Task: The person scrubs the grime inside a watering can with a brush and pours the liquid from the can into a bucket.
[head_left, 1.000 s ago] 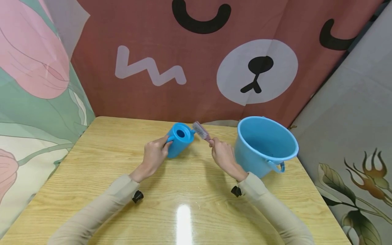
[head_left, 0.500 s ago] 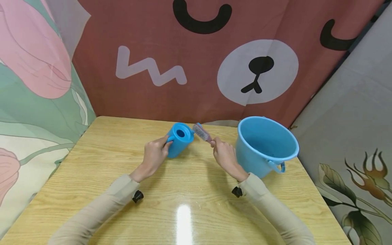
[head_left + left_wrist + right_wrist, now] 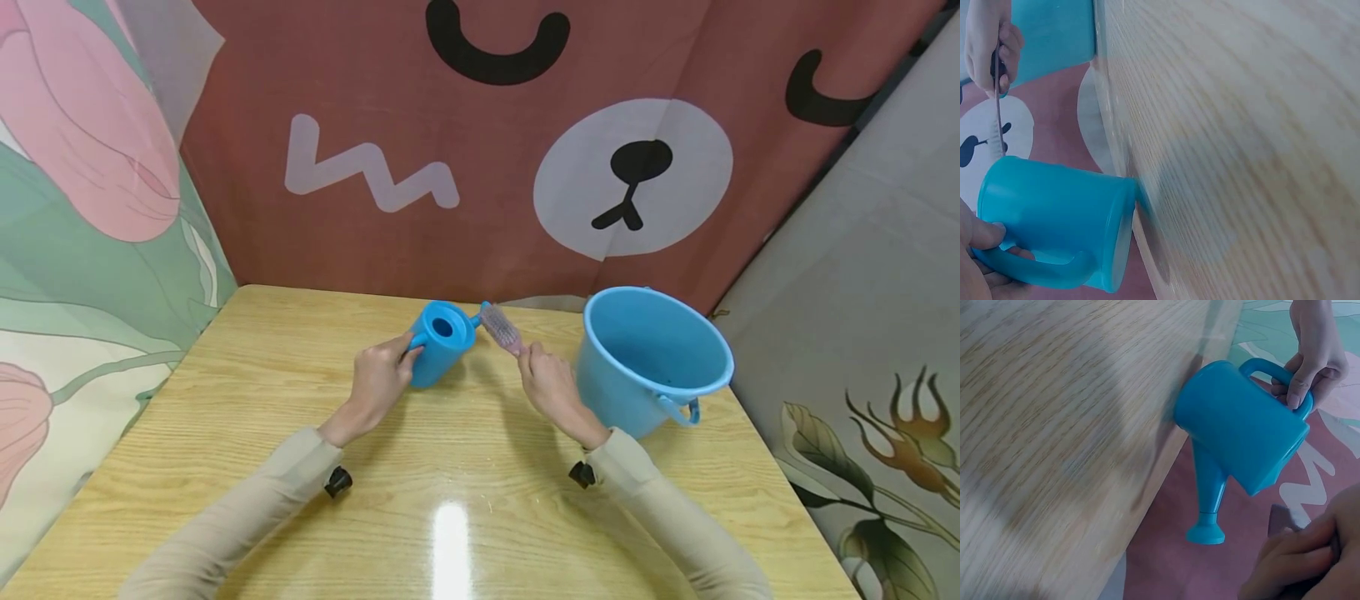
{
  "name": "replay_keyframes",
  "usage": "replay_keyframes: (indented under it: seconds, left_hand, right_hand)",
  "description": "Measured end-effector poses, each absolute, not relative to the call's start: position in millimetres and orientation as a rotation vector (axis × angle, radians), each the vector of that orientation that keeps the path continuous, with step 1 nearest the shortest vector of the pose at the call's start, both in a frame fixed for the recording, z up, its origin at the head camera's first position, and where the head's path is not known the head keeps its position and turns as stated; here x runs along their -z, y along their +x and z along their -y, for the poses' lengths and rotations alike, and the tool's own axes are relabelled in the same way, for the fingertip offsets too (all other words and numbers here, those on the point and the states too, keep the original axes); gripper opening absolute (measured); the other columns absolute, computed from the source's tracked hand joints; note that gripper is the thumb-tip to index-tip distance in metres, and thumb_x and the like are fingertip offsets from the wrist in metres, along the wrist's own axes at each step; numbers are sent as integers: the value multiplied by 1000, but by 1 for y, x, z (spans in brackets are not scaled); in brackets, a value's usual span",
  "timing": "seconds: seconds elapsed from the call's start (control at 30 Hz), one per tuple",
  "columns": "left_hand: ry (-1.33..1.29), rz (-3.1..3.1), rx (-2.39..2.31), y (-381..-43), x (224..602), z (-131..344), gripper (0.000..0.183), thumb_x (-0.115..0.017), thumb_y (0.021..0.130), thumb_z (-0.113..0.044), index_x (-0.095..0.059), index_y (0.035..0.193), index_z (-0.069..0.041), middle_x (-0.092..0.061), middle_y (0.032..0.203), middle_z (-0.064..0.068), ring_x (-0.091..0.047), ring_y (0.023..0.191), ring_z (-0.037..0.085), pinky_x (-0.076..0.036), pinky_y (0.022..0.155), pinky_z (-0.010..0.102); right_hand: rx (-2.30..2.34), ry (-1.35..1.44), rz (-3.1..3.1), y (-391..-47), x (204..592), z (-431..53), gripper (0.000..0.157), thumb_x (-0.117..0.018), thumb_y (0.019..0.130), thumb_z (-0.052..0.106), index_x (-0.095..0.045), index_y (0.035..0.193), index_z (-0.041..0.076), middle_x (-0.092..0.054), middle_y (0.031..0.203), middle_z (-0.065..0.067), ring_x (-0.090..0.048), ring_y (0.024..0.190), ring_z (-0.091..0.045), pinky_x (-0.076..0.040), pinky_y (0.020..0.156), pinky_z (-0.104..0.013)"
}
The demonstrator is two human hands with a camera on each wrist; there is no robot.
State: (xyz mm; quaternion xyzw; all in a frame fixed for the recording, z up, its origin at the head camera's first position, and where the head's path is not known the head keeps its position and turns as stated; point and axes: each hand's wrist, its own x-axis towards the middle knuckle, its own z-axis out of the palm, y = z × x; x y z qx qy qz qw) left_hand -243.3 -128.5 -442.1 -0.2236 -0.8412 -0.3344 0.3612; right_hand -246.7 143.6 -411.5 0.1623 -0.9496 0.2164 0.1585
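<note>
My left hand (image 3: 381, 379) grips the handle of a blue watering can (image 3: 437, 358), thumb on top, as the left wrist view also shows. The can is tilted, its top opening facing me; I cannot tell whether its base touches the table. Its spout with a flared end (image 3: 1205, 532) shows fully in the right wrist view. My right hand (image 3: 553, 385) holds a pink brush (image 3: 500, 327) by its handle, bristles showing in the head view. The brush's head overlaps the spout's end there; contact cannot be made out. Part of the handle is hidden in the fingers.
A light blue bucket (image 3: 615, 392) with a handle stands just right of my right hand. The wooden table (image 3: 300, 350) ends at a brown printed cloth (image 3: 360, 242) behind. Patterned cloths hang at both sides. A black camera is worn on each wrist.
The brush has shifted slightly right and its bristle face has turned, so more of the spout's end shows. The right hand moved a little with it. The left hand and watering can have stayed put.
</note>
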Motion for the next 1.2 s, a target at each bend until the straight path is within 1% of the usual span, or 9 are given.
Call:
replay_keyframes:
  seconds: [0.13,0.2,0.3,0.43,0.67,0.8,1.0,1.07,1.2]
  left_hand:
    - [-575,2173,858,-243,442,128,26,-72,89,1,-69,114,9,-72,97,24,-72,84,35,-59,72,49]
    - [-576,2170,859,-243,442,128,26,-72,89,1,-69,114,9,-72,97,24,-72,84,35,-59,72,49]
    - [-574,2166,859,-242,442,128,27,-72,89,1,-69,115,9,-72,96,24,-72,83,34,-60,71,49]
    - [-567,2172,857,-242,443,128,29,-72,90,0,-68,117,9,-72,98,23,-72,84,34,-60,71,49]
    - [-566,2168,855,-243,443,127,30,-72,90,0,-68,118,9,-72,98,24,-72,84,34,-59,71,49]
    - [-569,2167,856,-243,443,127,30,-72,89,1,-68,117,9,-72,97,24,-72,84,34,-59,71,49]
    - [-569,2162,850,-243,443,127,31,-73,88,0,-67,118,9,-72,97,24,-72,84,35,-60,70,49]
    - [-570,2158,851,-243,443,127,32,-73,88,0,-68,118,9,-72,98,24,-72,84,35,-60,70,49]
    - [-571,2158,852,-244,444,127,31,-73,88,0,-68,118,9,-72,97,24,-72,84,35,-60,70,49]
  right_hand:
    - [-719,434,2718,-247,413,-145,27,-47,104,25,-50,85,6,-45,60,-2,-44,50,-19,-35,45,-34]
    - [-742,433,2707,-248,413,-145,29,-53,102,29,-50,85,6,-46,61,-2,-45,50,-19,-36,45,-34]
    - [-727,465,2683,-248,413,-146,28,-60,98,28,-51,87,4,-48,61,-2,-46,50,-18,-37,44,-34]
    - [-701,529,2665,-246,414,-147,22,-62,98,21,-56,89,2,-49,60,-1,-46,49,-16,-37,43,-33]
    - [-681,576,2642,-246,416,-148,25,-62,100,20,-60,81,3,-48,64,-2,-46,54,-18,-39,47,-35]
    - [-648,601,2613,-246,419,-147,26,-63,99,18,-62,79,1,-49,70,-7,-47,62,-23,-41,53,-38]
    - [-625,600,2570,-245,422,-147,25,-66,97,17,-66,86,-5,-45,84,-13,-42,79,-32,-39,70,-44]
    - [-604,598,2557,-244,422,-146,26,-67,96,18,-66,85,-6,-43,86,-13,-41,81,-33,-37,72,-45]
    - [-548,602,2541,-244,422,-146,26,-69,95,18,-67,85,-6,-42,83,-12,-39,79,-32,-35,71,-44]
